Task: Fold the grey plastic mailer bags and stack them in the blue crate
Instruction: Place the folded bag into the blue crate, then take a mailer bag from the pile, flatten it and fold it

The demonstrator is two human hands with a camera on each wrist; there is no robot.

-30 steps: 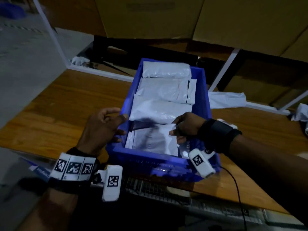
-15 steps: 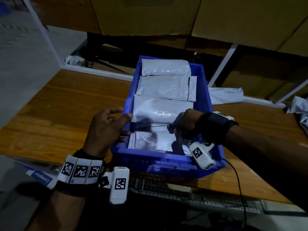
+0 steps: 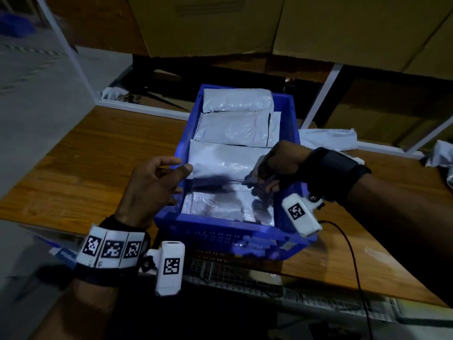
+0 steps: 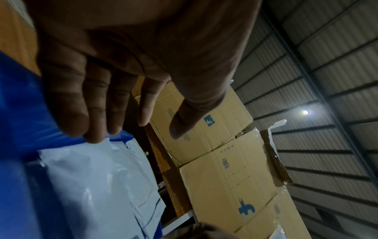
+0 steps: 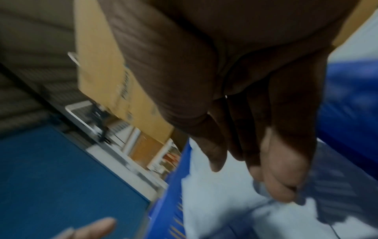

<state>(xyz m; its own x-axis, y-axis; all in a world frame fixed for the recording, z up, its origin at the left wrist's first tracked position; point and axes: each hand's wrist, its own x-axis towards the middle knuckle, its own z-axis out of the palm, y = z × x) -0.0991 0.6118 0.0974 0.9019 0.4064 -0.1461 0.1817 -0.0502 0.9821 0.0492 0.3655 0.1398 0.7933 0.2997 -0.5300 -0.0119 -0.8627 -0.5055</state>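
Hands over blue crate; carton logo blue, text unreadable

head: above, looks forward and down at blue crate on table, both hands in frame
left wrist: very close under palm, faces along fingers toward cardboard boxes
right wrist: very close, blurred, faces along fingers into crate
shared: crate, grey bags
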